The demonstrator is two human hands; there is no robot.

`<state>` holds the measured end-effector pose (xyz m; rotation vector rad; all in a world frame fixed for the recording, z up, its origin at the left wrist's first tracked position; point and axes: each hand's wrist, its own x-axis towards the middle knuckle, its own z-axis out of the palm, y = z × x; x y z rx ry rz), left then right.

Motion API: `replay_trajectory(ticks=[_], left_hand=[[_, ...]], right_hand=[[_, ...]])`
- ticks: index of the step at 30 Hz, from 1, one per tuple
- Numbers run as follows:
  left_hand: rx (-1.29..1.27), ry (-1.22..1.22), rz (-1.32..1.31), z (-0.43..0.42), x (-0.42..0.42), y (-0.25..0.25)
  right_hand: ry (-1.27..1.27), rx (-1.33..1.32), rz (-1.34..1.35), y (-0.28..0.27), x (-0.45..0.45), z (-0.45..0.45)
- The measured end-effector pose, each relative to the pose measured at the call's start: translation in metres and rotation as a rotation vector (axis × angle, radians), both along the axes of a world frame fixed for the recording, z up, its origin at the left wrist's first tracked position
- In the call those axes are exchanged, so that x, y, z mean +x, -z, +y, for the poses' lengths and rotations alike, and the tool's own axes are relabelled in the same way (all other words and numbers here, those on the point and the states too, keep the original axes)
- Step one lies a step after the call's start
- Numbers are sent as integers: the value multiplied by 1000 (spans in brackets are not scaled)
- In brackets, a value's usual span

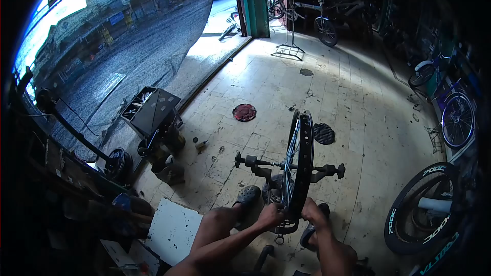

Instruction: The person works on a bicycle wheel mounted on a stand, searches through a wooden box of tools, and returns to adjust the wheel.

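Note:
A bicycle wheel (pixel 305 163) with a black rim and pale spokes stands upright in a truing stand (pixel 322 173), between my legs. My left hand (pixel 271 216) is closed at the near left side of the wheel, close to the lower spokes. On the opposite side, my right hand (pixel 313 210) is closed against the near right side of the rim. What the fingers of either hand hold, if anything, is hidden or too small to make out. The stand's lower frame and a round ring show just below my hands.
A toolbox (pixel 152 111) and dark containers (pixel 170 173) stand at left. A white board (pixel 174 230) lies near my left leg. Tires (pixel 396 220) lean at right. Red (pixel 244 113) and black (pixel 324 133) round pieces lie on the floor. A repair stand (pixel 289 51) and bicycles are at the back.

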<state>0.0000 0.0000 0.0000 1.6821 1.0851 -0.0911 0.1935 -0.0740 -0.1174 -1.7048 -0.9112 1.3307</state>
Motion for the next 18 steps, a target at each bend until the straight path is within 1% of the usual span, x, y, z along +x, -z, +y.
replay_trajectory(ticks=[3,5,8,10,15,18], left_hand=[[-43,-34,25,-4,3,2],[-58,-38,37,-4,4,3],[-78,-24,12,-1,4,0],[-85,-15,5,-1,5,-2],[-100,25,24,5,7,-2],[-391,-23,-115,17,-2,8]], right_hand=[[-80,-20,154,13,14,0],[-99,-26,209,22,16,-1],[-138,38,87,29,15,2],[-145,59,46,21,10,2],[-112,-56,-56,-11,-2,7],[-162,6,-77,-14,1,4]])
